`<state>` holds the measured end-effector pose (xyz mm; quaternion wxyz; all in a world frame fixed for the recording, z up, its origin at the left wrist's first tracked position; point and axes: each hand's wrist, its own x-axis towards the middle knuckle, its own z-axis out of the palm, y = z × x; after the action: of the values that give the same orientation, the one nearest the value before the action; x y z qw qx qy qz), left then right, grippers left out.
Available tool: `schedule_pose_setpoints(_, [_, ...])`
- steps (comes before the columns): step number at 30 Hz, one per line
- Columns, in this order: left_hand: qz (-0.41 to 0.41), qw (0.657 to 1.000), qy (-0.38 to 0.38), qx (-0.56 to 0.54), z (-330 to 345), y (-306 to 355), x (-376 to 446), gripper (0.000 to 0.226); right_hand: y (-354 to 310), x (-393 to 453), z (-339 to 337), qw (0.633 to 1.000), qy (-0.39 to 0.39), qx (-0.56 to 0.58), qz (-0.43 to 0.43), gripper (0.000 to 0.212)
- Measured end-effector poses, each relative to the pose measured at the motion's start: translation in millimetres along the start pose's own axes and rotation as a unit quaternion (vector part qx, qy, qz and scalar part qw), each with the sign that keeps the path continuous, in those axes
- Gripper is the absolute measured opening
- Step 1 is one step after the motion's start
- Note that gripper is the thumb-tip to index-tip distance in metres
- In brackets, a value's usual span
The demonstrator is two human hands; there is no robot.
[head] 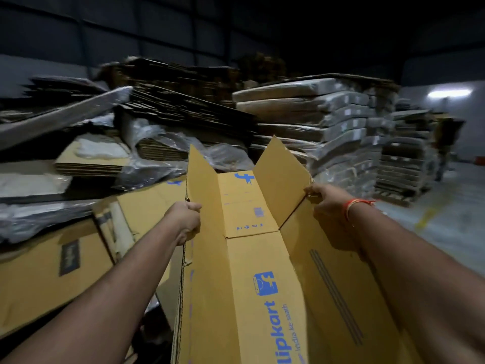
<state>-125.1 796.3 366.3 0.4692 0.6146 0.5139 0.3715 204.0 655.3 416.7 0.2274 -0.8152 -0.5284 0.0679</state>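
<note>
A yellow-brown cardboard box point(252, 279) with blue Flipkart print is held out in front of me, partly unfolded, its panels spread into a trough. My left hand point(187, 222) grips the box's left panel edge, fingers curled over it. My right hand point(328, 203) pinches the upper edge of the right panel where a flap begins; an orange thread circles that wrist. Two far flaps stand up and outward.
Flattened printed boxes point(52, 274) lie in a pile at lower left. Behind them, stacks of flat cardboard point(183, 101) and loose plastic wrap point(157, 143). Plastic-wrapped bundles point(328, 114) are stacked at the right. Grey warehouse floor point(451, 214) shows at far right.
</note>
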Motion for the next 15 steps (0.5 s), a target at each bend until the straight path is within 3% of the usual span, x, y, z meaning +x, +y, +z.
schedule_pose_setpoints(6, [-0.044, 0.994, 0.095, -0.022, -46, -39, 52, 0.070, -52, 117, 61, 0.995, -0.063, -0.002, -0.079, 0.077])
schedule_pose_setpoints(15, [-0.118, 0.972, 0.200, -0.025, -41, -118, 131, 0.065, -66, 284, 164, 0.978, -0.140, -0.049, -0.146, 0.077])
